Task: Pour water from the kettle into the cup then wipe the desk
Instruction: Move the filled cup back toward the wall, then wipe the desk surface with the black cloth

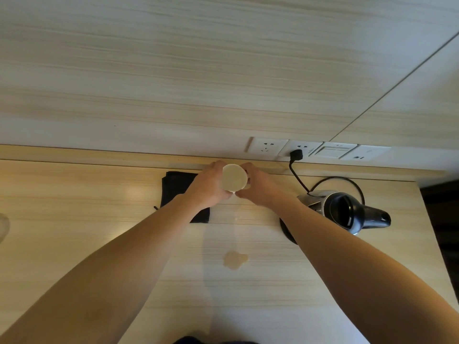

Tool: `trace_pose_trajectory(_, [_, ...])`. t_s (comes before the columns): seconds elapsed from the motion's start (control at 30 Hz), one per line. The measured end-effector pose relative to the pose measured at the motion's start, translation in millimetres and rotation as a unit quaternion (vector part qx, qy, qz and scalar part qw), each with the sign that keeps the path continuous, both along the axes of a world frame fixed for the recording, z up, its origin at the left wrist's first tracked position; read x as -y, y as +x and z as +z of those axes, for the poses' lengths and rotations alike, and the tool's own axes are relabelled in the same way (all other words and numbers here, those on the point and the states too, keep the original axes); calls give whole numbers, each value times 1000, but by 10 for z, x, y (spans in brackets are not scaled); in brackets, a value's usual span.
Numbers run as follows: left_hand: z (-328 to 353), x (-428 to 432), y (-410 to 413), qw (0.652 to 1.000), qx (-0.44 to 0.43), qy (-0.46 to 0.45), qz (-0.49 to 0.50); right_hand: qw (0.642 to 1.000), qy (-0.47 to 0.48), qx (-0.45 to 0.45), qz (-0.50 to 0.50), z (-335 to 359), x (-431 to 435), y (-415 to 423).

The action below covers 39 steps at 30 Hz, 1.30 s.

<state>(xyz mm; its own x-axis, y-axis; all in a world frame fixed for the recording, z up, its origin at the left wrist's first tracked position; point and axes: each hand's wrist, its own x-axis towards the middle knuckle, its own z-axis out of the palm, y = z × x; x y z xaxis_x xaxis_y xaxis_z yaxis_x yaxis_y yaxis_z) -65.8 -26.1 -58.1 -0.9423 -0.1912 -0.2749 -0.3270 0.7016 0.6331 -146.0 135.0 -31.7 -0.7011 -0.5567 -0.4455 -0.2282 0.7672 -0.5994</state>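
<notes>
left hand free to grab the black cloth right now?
Probably not yet. The left hand is wrapped around the cup together with the right hand. The black cloth lies directly beneath the left wrist, unobstructed, so it looks easy to take once the cup is released.
</notes>
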Motion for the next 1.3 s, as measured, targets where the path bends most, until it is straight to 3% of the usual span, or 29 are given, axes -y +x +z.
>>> trace_pose_trajectory(0.33, [20,48,113,1000,-9,8,7,1000,14,5,-10,40,11,50])
trace_pose_trajectory(0.5, [59,292,725,995,-47,-47,71,987,36,-132,-89,46,-128,427])
trace_pose_trajectory(0.67, [-147,701,1694,985,-39,-106,134,963,-55,-256,57,8,-39,935])
trace_pose_trajectory(0.77, [-363,877,2170,980,-30,-152,125,960,-83,-240,117,-109,309,1088])
trace_pose_trajectory(0.97, [-859,981,2822,968,45,-240,51,970,12,-169,175,-644,1094,1172])
trace_pose_trajectory(1.13, [-1099,992,2976,956,87,-277,29,949,105,-211,208,-1077,1301,1170])
trace_pose_trajectory(1.3, [-1195,986,2981,949,81,-302,36,938,114,-258,199,-1225,1262,1173])
